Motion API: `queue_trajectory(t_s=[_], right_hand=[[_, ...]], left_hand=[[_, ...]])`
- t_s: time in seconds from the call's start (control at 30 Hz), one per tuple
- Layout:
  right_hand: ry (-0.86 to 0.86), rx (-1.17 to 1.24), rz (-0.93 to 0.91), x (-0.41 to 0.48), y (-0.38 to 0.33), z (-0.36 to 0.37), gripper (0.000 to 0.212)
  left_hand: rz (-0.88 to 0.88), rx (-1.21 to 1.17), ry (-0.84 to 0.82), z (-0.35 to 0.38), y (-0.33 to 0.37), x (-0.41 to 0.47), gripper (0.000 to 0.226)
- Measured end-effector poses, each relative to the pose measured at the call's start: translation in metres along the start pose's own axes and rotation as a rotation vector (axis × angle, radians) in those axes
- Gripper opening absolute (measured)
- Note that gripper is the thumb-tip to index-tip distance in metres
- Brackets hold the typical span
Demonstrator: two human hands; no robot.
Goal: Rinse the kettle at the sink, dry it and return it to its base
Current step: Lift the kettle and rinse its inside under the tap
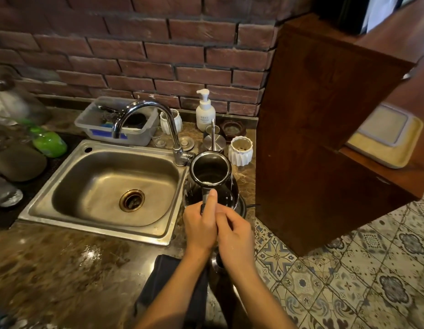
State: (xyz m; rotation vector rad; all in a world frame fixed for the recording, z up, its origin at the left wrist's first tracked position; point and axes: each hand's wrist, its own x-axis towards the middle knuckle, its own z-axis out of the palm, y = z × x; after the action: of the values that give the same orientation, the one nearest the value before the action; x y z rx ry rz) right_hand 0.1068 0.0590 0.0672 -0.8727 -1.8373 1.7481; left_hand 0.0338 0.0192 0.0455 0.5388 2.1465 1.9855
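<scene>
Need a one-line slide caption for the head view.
Both hands, left and right, grip the open kettle handle beside the sink.

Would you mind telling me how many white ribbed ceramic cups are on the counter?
2. One white ribbed cup stands right of the kettle, near the wooden cabinet. The other sits behind the tap, partly hidden, beside the soap bottle. Others may be hidden.

One head-worn wide-angle camera looks steeply down from close above the counter edge in front of the sink (106, 186), facing the brick wall (edges bend, probably lens distortion).
</scene>
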Motion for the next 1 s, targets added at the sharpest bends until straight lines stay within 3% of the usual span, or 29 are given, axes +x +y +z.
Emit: queue_trajectory(t_s=[0.53, 1.0], right_hand=[[-0.041, 0.002, -0.045, -0.077, -0.019, 0.101, 0.025], [0.046, 0.015, -0.034, -0.164, -0.038, 0.228, 0.028]], left_hand=[[0.026, 0.022, 0.033, -0.134, 0.022, -0.027, 0.059], [0.059, -0.045, -0.101, -0.282, 0.019, -0.041, 0.054]])
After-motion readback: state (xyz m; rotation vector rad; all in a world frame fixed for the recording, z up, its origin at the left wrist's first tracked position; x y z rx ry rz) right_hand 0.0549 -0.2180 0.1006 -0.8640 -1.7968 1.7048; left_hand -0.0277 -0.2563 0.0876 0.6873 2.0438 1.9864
